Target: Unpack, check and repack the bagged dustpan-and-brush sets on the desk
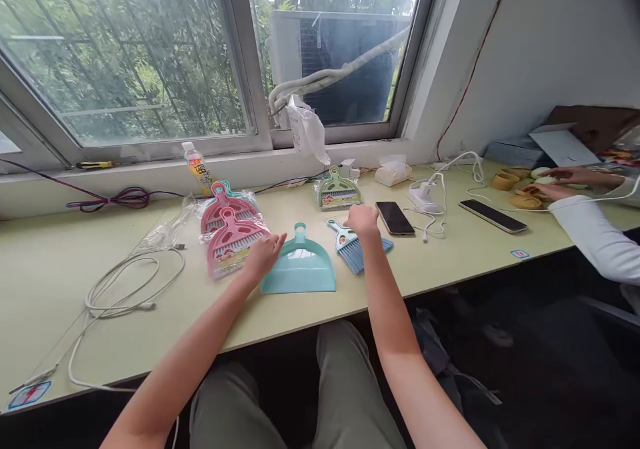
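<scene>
A light blue dustpan [299,272] lies flat on the table, its handle pointing to the window. My left hand [265,256] is at its left edge, beside the wrapped pink dustpan sets [233,242], with fingers drawn together; what they hold, if anything, is hidden. To the right, a small brush [353,256] with blue bristles and a printed handle lies at a slant. My right hand [363,220] is over the brush's right part, fingers curled and their tips hidden. Behind stands a wrapped green dustpan set [338,190].
Coiled white cables [107,296] lie at the left, a bottle [199,169] by the sill. Two phones [395,218], a white power adapter [424,194] and cables lie right. Another person's hands [560,182] handle small objects at the far right.
</scene>
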The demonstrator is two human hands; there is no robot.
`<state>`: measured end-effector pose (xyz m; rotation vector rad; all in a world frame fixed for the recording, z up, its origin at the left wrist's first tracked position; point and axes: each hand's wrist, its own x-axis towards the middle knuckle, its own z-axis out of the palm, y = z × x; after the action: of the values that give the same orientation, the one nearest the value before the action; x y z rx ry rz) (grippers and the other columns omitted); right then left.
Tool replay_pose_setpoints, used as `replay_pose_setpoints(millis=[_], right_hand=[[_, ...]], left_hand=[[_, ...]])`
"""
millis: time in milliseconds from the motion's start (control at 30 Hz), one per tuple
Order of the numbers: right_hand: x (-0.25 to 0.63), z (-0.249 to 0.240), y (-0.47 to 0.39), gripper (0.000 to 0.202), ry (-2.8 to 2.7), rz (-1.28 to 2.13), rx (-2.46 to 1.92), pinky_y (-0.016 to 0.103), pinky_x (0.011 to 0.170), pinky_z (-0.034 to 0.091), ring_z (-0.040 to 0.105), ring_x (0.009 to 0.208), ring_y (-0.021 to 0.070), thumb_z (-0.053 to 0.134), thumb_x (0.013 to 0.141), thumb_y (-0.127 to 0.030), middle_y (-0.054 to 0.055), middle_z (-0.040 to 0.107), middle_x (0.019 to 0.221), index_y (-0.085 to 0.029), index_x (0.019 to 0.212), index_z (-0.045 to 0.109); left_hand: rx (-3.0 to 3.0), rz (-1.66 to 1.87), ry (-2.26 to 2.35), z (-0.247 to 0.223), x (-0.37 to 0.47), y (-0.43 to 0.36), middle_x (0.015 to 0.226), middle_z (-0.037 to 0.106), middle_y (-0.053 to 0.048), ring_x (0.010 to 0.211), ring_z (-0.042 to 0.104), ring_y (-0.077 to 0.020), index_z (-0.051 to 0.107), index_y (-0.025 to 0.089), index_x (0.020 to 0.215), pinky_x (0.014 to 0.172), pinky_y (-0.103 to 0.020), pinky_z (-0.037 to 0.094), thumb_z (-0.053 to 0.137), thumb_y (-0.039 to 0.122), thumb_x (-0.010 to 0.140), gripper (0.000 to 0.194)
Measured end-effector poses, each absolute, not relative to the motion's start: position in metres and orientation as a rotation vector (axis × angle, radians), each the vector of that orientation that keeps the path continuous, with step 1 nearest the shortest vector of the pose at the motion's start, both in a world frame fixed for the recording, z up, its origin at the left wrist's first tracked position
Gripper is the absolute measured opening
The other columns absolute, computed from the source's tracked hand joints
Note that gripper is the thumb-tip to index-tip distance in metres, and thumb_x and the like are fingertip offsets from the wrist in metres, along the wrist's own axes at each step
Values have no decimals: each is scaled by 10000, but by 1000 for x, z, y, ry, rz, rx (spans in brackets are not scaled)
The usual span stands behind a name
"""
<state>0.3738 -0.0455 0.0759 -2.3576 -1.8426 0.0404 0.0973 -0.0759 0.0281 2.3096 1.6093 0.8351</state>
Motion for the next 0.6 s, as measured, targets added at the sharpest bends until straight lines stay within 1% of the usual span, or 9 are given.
replay_pose_setpoints(millis=[100, 167, 233, 300, 400, 467, 500, 600], right_hand=[[372, 72, -53, 360, -2000, 89, -2406, 334, 791, 511, 695, 999, 300, 832, 731, -373, 204, 726, 1042, -133, 983, 742], [371, 67, -54, 389, -2061, 107, -2409, 326, 794, 505, 693, 1001, 293, 849, 706, -392, 190, 729, 1058, -143, 987, 747], [373, 64, -54, 375, -2091, 104, -2397, 318, 801, 496, 689, 1011, 283, 841, 705, -379, 177, 732, 1066, -149, 987, 753], [382, 69, -54, 343, -2119, 107, -2385, 306, 801, 485, 687, 1010, 270, 832, 697, -359, 156, 741, 1043, -156, 965, 761], [401, 92, -62, 227, -2119, 183, -2340, 280, 777, 464, 698, 904, 223, 787, 731, -351, 98, 759, 891, -185, 885, 776], [407, 114, -73, 178, -2108, 240, -2260, 276, 762, 452, 693, 793, 190, 756, 762, -366, 53, 748, 781, -213, 849, 780], [406, 125, -80, 184, -2118, 245, -2204, 279, 760, 448, 686, 760, 184, 757, 760, -381, 38, 742, 758, -222, 848, 780], [379, 141, -99, 190, -2269, 198, -2009, 279, 772, 440, 681, 801, 200, 784, 738, -378, 34, 737, 781, -226, 853, 787]], left_hand=[[2457, 730, 1748, 30, 96, -77, 579, 585, -107, 640, 605, -247, 604, 195, 579, 619, -320, 385, 338, 651, 925, 632], [2504, 697, 1737, 30, 96, -76, 574, 579, -110, 617, 592, -240, 594, 190, 547, 595, -315, 371, 404, 670, 889, 620], [2501, 671, 1693, 29, 98, -77, 581, 581, -113, 617, 592, -239, 583, 189, 518, 592, -315, 369, 449, 659, 867, 600], [2470, 654, 1670, 28, 101, -78, 583, 586, -120, 631, 603, -247, 566, 189, 491, 599, -322, 373, 452, 620, 874, 588], [2395, 604, 1622, 29, 107, -83, 581, 612, -129, 620, 613, -244, 554, 189, 482, 607, -329, 384, 403, 573, 910, 594], [2234, 483, 1471, 34, 108, -85, 578, 642, -117, 561, 604, -217, 591, 183, 533, 589, -318, 397, 363, 601, 924, 616], [2126, 413, 1359, 38, 107, -85, 594, 665, -109, 536, 600, -202, 630, 176, 595, 573, -309, 402, 353, 629, 923, 625], [1942, 287, 1037, 50, 98, -85, 722, 733, -98, 550, 624, -180, 698, 160, 845, 543, -279, 408, 405, 692, 892, 609]])
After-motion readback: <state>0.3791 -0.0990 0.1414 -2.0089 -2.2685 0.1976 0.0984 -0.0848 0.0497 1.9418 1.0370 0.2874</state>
